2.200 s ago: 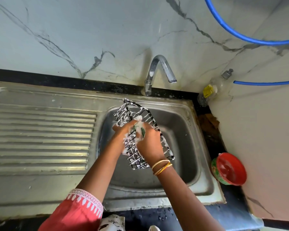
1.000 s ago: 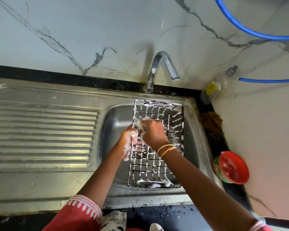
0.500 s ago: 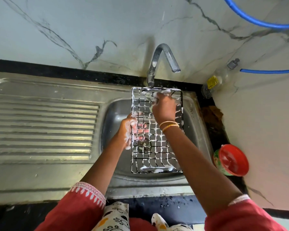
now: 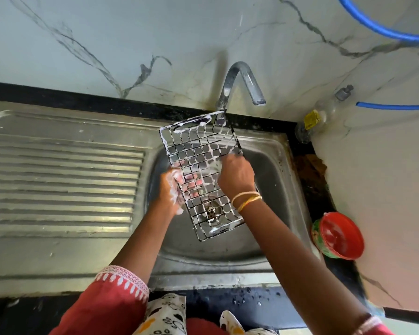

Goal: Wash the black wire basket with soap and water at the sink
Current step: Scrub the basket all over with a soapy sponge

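The black wire basket (image 4: 198,151), streaked with white soap foam, is held tilted over the steel sink bowl (image 4: 276,180), its far end close under the tap. My left hand (image 4: 171,189), covered in suds, grips the basket's left side with fingers showing through the mesh. My right hand (image 4: 236,175) presses on the basket's right edge; whether it holds a scrubber is hidden. The drain shows through the lower mesh.
A curved steel tap (image 4: 242,85) rises behind the bowl with no water running. The ribbed drainboard (image 4: 58,180) lies to the left. A red-lidded container (image 4: 339,235) and a clear bottle (image 4: 319,119) stand on the right. A blue hose (image 4: 377,30) runs overhead.
The basket has turned from square to angled, its far end swung left. My right hand slid down from the basket's far end to its right edge. My left hand keeps its grip.
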